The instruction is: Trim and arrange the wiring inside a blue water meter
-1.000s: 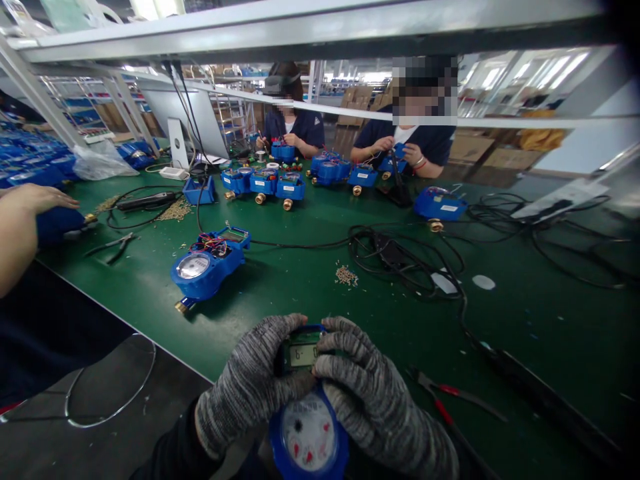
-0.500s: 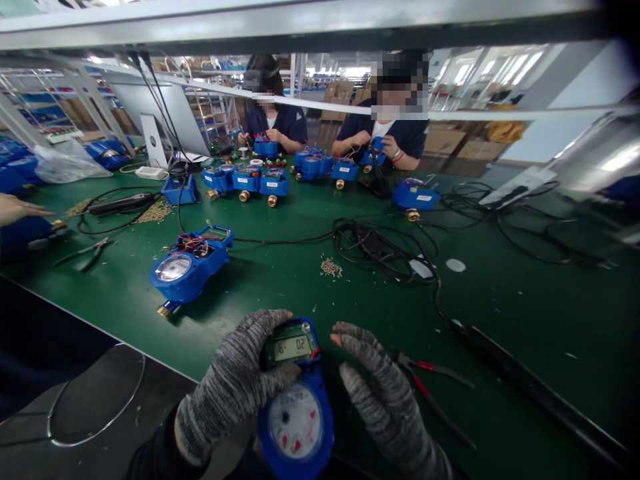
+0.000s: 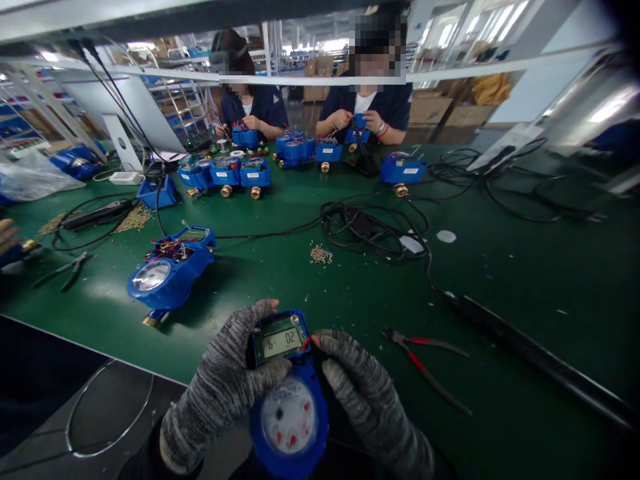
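Observation:
A blue water meter (image 3: 289, 407) with a round dial and a small green display reading digits sits at the near edge of the green table (image 3: 500, 280). My left hand (image 3: 225, 380), in a grey knit glove, wraps round the meter's left side with the thumb across it below the display. My gloved right hand (image 3: 363, 393) touches the display unit's right edge with its fingertips, fingers curled.
Red-handled pliers (image 3: 425, 363) lie just right of my hands. Another open blue meter (image 3: 167, 270) with loose wires lies to the left. Black cables (image 3: 373, 230) coil mid-table. Two seated people work on more blue meters (image 3: 240, 175) at the far side. Another person's hand (image 3: 7, 233) shows at left.
My right hand had come off the meter half a second ago and now touches its display side again. The view shifted, so everything sits lower and further left.

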{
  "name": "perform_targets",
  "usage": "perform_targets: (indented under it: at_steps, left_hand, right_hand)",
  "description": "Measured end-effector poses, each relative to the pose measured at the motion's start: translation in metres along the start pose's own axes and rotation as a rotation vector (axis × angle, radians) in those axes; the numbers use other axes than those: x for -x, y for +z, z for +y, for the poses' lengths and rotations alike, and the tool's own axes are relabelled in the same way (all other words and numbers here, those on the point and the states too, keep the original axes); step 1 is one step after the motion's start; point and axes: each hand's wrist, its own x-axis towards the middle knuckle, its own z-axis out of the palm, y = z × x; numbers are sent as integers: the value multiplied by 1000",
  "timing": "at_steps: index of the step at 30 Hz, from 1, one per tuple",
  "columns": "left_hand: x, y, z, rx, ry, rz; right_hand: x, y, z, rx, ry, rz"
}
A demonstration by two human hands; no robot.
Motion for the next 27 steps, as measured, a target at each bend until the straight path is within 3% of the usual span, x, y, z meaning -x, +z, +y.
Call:
perform_targets:
  at_steps: [3, 10, 12, 17, 23, 27]
  left_hand:
    - [-1, 0, 0, -38, 4, 12]
    - [-2, 0, 0, -54, 42, 6]
    - [-2, 1, 1, -54, 41, 6]
    - [-1, 1, 2, -62, 9, 19]
    - [-1, 0, 1, -51, 18, 16]
    - [2, 0, -2, 6, 4, 8]
  right_hand:
    - [-17, -4, 1, -32, 9, 30]
    - [-52, -15, -8, -10, 33, -112]
    - [-49, -13, -7, 13, 54, -111]
    - [-11, 0, -6, 118, 17, 70]
    - [10, 8, -11, 75, -101, -18]
    - [10, 13, -11, -91, -32, -26]
